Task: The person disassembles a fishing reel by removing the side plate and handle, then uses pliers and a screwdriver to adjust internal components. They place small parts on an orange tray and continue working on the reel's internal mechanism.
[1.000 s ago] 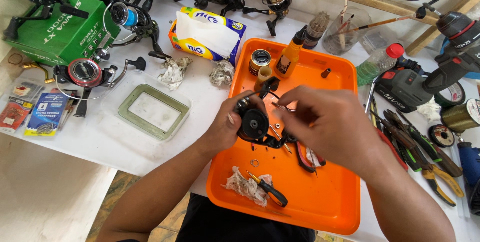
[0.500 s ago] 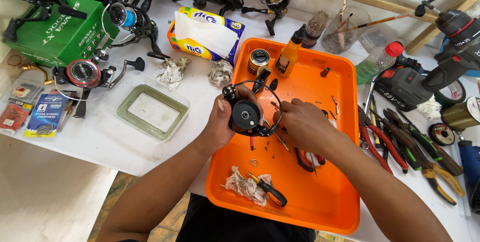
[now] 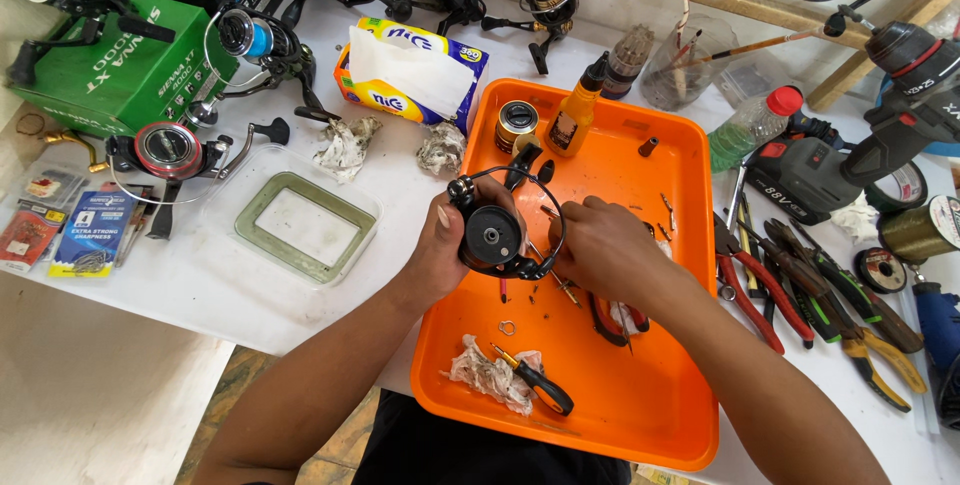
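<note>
My left hand (image 3: 443, 245) grips a black spinning fishing reel (image 3: 493, 235) from its left side, holding it just above the left part of an orange tray (image 3: 620, 415). Its wire bail arcs over the top. My right hand (image 3: 600, 250) is curled at the reel's right side, fingertips against its lower right edge; what they pinch is hidden. Small screws and a metal ring (image 3: 507, 327) lie on the tray under the reel. A black-handled screwdriver (image 3: 535, 385) rests on a crumpled tissue (image 3: 487, 377) near the tray's front.
An amber oil bottle (image 3: 573, 117) and a small gold-and-black spool (image 3: 516, 126) stand at the tray's back. Red-handled pliers (image 3: 765, 295) and other tools lie to the right. A clear lidded box (image 3: 303, 226), tissue box (image 3: 410, 73), green carton (image 3: 110, 70) and several reels sit left and behind.
Both hands have carried the reel slightly back and left over the tray. My right hand, which covered the reel's front a second ago, now sits at its right side.
</note>
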